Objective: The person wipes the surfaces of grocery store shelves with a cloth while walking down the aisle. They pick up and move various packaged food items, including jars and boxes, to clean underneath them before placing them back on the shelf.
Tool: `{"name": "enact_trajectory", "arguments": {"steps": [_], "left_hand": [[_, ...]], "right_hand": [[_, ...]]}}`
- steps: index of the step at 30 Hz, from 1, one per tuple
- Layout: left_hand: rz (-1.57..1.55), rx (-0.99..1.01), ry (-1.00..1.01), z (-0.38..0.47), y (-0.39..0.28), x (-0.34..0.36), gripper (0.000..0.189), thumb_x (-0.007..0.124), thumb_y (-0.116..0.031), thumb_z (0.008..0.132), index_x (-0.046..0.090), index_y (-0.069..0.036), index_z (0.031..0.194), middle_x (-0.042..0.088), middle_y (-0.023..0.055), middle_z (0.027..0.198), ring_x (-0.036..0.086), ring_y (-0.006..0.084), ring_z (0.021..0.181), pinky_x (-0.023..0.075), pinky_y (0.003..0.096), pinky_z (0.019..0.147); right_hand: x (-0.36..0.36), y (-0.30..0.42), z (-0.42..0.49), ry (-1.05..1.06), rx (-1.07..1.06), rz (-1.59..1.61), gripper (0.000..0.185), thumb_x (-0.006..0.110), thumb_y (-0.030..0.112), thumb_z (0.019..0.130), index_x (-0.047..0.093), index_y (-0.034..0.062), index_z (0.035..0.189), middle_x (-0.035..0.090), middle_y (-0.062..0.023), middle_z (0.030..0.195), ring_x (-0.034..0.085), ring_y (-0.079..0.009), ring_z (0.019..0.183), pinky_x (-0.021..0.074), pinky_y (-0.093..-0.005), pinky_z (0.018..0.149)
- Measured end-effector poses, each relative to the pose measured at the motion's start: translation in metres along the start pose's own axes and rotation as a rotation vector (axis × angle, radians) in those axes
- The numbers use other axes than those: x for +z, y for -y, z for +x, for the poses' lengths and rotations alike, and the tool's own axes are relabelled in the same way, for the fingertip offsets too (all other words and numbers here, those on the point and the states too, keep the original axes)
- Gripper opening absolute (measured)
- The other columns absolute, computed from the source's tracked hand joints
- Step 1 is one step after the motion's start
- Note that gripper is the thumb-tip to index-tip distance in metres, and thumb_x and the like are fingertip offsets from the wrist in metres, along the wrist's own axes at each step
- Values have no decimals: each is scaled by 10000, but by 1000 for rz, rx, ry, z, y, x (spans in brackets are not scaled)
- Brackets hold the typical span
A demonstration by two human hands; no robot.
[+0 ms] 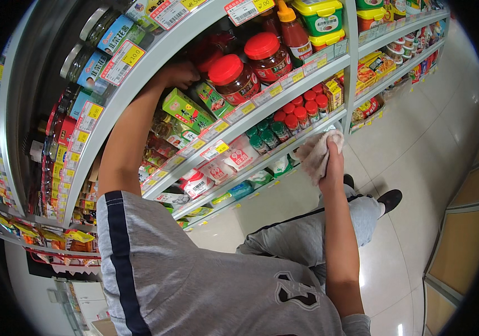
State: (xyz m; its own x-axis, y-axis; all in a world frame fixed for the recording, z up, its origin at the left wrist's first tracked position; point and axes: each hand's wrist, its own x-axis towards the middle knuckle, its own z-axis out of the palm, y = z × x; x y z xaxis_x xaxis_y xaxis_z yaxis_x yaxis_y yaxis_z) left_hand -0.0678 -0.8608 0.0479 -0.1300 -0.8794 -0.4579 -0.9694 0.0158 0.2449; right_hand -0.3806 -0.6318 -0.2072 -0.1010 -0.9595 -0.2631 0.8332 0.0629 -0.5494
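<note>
My left hand (182, 74) reaches deep into a shelf of jars and boxes, its fingers curled beside a shaded red-lidded jar. Whether it grips anything there is unclear. In front of it stand two clear jars of dark red sauce (235, 82) (271, 59) with red lids. Green boxes (187, 110) (213, 99) lean nearby, below the hand in the picture. My right hand (332, 168) holds a crumpled, pale, stained cloth (318, 153) just outside the lower shelves, near small red-capped spice jars (304, 115).
Metal shelf edges (290, 84) with price tags curve across the view. Green-lidded jars (269, 137) and white bags (239, 156) fill the lower shelves. Glass jars (92, 69) stand on the shelf beside my left arm. A tiled floor (415, 168) and tan panels (457, 248) lie to the right.
</note>
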Motion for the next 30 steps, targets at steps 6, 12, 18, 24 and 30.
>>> {"name": "enact_trajectory", "arguments": {"steps": [6, 12, 18, 24, 30], "left_hand": [[151, 14, 133, 22, 13, 17, 309, 595, -214, 847, 610, 1, 1068, 620, 108, 901, 596, 194, 785, 526, 368, 676], [28, -43, 168, 13, 11, 9, 493, 624, -361, 855, 534, -97, 1262, 575, 34, 1125, 514, 198, 1060, 451, 390, 900], [-1, 161, -41, -28, -4, 5, 469, 643, -376, 841, 561, -96, 1209, 579, 34, 1112, 513, 174, 1067, 430, 348, 910], [-63, 249, -361, -83, -26, 17, 437, 654, -294, 863, 548, -41, 1204, 604, 94, 1121, 551, 182, 1049, 416, 293, 927], [-64, 467, -403, -127, -53, 50, 419, 655, -201, 862, 545, -24, 1225, 615, 94, 1041, 568, 182, 958, 447, 299, 881]], "right_hand": [[-9, -6, 2, 31, 46, 40, 452, 509, 361, 937, 452, 45, 1254, 615, -132, 1066, 646, -271, 912, 553, -386, 759], [-4, -7, 8, -1, -15, 24, 471, 517, 317, 939, 418, 34, 1303, 582, -111, 1139, 610, -243, 1007, 517, -360, 846], [-12, -9, 8, -27, -25, 25, 357, 496, 303, 955, 491, 37, 1192, 614, -100, 1040, 618, -206, 945, 517, -339, 804], [-15, -10, 7, -26, -24, 35, 368, 500, 324, 949, 493, 39, 1182, 625, -118, 1022, 643, -242, 897, 540, -375, 786], [-13, -3, -3, -28, -11, 48, 340, 516, 302, 944, 492, 41, 1163, 619, -111, 1010, 641, -230, 896, 544, -373, 781]]}}
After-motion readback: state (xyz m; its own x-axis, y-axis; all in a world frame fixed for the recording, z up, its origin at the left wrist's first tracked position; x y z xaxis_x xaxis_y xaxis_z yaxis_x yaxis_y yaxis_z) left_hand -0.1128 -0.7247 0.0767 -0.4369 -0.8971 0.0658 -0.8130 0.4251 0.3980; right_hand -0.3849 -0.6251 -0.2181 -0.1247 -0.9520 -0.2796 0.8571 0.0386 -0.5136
